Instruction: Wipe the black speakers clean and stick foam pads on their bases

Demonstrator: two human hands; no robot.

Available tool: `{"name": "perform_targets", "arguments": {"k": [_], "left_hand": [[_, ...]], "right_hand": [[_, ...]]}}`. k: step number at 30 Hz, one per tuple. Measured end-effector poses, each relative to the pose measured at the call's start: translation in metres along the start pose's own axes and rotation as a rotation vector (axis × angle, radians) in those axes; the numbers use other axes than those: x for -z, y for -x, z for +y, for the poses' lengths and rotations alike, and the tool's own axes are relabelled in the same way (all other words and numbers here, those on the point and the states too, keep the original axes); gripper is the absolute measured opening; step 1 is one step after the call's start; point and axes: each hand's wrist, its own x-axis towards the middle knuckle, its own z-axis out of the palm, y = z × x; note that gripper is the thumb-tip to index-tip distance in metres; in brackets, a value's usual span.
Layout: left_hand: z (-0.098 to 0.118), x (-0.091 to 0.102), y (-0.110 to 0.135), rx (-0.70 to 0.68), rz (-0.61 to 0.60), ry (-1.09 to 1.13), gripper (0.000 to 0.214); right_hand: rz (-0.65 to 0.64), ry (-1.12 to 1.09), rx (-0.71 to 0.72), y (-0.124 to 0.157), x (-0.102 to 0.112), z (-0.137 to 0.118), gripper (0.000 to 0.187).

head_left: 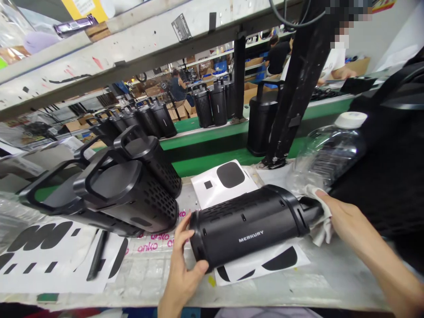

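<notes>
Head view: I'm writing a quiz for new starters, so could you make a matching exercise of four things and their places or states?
Things:
1. Left hand
2. Bottle
3. MERKURY unit
4. Right hand

Places or states:
A. lying on its side
B. holding a white cloth
C. at the end opposite the handle
D. upright, white-capped

Pairs: 1-C, 2-D, 3-A, 4-B

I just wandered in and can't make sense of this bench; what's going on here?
A person's bare left hand grips one end of a perforated, rounded black casing marked MERKURY, lying on its side. The bare right hand holds a crumpled off-white cloth at its black handle, on the opposite end. A white sheet with black shapes pokes out from beneath the casing, and similar black casings stand to the left.
</notes>
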Motion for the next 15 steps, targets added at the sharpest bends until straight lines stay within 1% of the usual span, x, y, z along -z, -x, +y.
{"name": "perform_targets", "arguments": {"k": [1, 2, 3, 4, 6, 7, 8, 9, 10, 12, 15], "left_hand": [[0.003, 0.000, 0.001, -0.026, 0.029, -0.018, 0.041], [0.006, 0.001, 0.004, -0.019, 0.052, -0.029, 0.046], [0.009, 0.001, 0.006, 0.028, 0.060, -0.025, 0.059], [0.012, 0.002, 0.008, 0.104, 0.038, -0.002, 0.075], [0.017, 0.003, 0.012, 0.276, -0.096, 0.050, 0.111], [0.018, 0.004, 0.013, 0.336, -0.182, 0.046, 0.124], [0.019, 0.006, 0.013, 0.362, -0.257, 0.018, 0.131], [0.020, 0.007, 0.012, 0.359, -0.303, -0.025, 0.134], [0.020, 0.008, 0.010, 0.344, -0.318, -0.071, 0.135], [0.019, 0.010, 0.005, 0.314, -0.295, -0.125, 0.132], [0.016, 0.011, -0.002, 0.273, -0.280, -0.119, 0.126]], "right_hand": [[-0.019, -0.018, -0.017, 0.000, 0.002, 0.001, 0.048], [-0.050, -0.046, -0.044, 0.000, 0.004, 0.001, 0.046], [-0.089, -0.087, -0.082, 0.000, 0.006, 0.002, 0.043], [-0.130, -0.136, -0.127, 0.000, 0.008, 0.002, 0.041], [-0.177, -0.223, -0.193, 0.000, 0.009, 0.003, 0.038], [-0.172, -0.242, -0.207, 0.000, 0.008, 0.002, 0.036], [-0.152, -0.248, -0.209, 0.001, 0.006, 0.002, 0.034], [-0.129, -0.243, -0.204, 0.001, 0.004, 0.001, 0.033], [-0.116, -0.236, -0.186, 0.001, 0.001, 0.000, 0.032], [-0.112, -0.236, -0.122, 0.001, -0.006, 0.000, 0.032], [-0.090, -0.218, 0.031, -0.001, -0.018, 0.001, 0.033]]}}
